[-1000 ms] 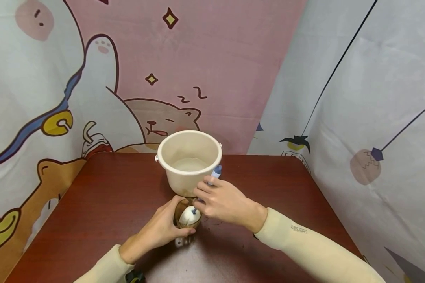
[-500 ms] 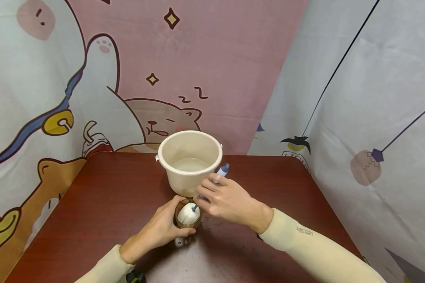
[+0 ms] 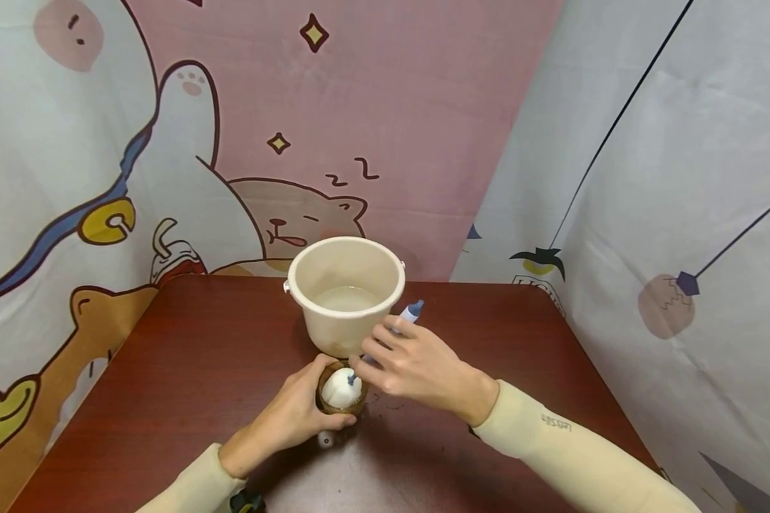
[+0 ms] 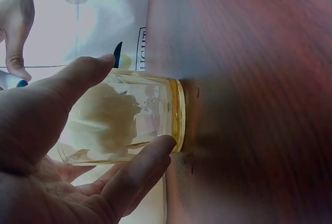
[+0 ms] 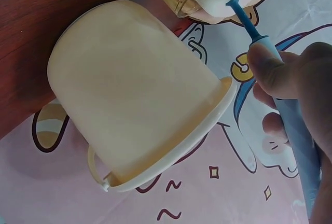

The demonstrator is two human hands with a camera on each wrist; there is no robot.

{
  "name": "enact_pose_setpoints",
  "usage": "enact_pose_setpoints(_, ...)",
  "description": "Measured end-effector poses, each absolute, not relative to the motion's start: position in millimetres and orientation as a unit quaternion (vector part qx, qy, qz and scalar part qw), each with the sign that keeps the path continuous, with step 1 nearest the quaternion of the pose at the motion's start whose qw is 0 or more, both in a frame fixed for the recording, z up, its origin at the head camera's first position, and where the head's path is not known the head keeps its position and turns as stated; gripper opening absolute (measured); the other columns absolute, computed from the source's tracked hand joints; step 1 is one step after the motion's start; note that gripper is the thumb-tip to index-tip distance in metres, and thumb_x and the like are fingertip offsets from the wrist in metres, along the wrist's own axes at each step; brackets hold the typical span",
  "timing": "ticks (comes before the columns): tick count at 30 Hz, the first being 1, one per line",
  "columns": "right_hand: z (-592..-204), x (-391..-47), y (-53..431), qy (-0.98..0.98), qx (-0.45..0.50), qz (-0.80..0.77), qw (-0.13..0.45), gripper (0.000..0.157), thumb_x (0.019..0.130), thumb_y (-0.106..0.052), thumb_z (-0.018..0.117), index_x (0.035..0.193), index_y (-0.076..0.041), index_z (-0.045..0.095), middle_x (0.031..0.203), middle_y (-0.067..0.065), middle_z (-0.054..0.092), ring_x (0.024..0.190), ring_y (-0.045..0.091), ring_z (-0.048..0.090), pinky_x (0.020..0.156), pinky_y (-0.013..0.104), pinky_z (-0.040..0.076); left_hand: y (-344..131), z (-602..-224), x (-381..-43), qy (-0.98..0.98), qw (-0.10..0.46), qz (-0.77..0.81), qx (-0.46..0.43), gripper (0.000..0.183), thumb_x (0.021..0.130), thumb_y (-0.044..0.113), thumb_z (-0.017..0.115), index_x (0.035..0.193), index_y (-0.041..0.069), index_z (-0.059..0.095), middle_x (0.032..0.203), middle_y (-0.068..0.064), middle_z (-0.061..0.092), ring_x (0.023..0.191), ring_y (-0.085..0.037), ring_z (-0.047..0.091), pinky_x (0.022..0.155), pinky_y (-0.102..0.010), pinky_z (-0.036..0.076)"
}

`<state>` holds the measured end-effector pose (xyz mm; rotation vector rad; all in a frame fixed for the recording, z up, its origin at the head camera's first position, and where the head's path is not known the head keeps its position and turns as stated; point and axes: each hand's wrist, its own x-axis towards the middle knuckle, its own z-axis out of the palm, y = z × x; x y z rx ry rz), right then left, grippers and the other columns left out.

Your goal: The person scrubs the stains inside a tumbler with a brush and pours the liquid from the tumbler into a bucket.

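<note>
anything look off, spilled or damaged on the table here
Just one small thing: dark marks on the tabletop close to the glass, odd against the mostly plain reddish-brown surface. I can't tell whether they're scratches or residue. The bucket stands upright, and I see no clear spill.

Cream bucket [image 3: 330,331] on reddish-brown table [image 3: 218,349] — cartoon-printed cloth [image 3: 411,107] behind.
</note>
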<state>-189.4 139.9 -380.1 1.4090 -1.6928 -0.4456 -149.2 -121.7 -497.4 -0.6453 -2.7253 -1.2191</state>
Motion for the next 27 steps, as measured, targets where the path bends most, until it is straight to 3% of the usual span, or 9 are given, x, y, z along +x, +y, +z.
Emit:
enact_pose_setpoints(6,-378.8,-189.0,135.7,-0.656,0.578,-0.170,0.455,0.023,0.110,-0.009,0.063,0.099,-0.027,0.073,0.095,-0.007,0.068,0.089,0.018,0.066,0.100,0.034,0.056,-121.6,-496.4,-148.7,-0.894,0.048,-0.394,-0.208,0.080,0.080,0.034,0.111,0.142,0.015,0.063,0.129,-0.003,0.077,0.110,-0.017,0.076,0.088,-0.031,0.064)
enact_pose_setpoints(18,-372.6,-186.0,131.7,-0.662,0.571,-0.195,0.444,0.021,0.112,-0.014,0.065,0.105,-0.026,0.080,0.104,-0.008,0.070,0.098,0.018,0.064,0.106,0.035,0.050,-119.9,-494.3,-147.6,-0.897,0.046,-0.392,-0.199,0.082,0.077,0.030,0.112,0.141,0.017,0.064,0.126,-0.005,0.079,0.108,-0.018,0.077,0.089,-0.033,0.065)
enact_pose_setpoints(27,-366.9,-189.4,128.0,-0.642,0.579,-0.211,0.456,0.025,0.110,-0.014,0.062,0.095,-0.026,0.079,0.097,-0.009,0.070,0.099,0.020,0.064,0.104,0.036,0.048,-119.4,-493.5,-147.0,-0.896,0.044,-0.395,-0.200,0.081,0.077,0.031,0.112,0.141,0.016,0.064,0.125,-0.003,0.078,0.108,-0.016,0.076,0.090,-0.033,0.064)
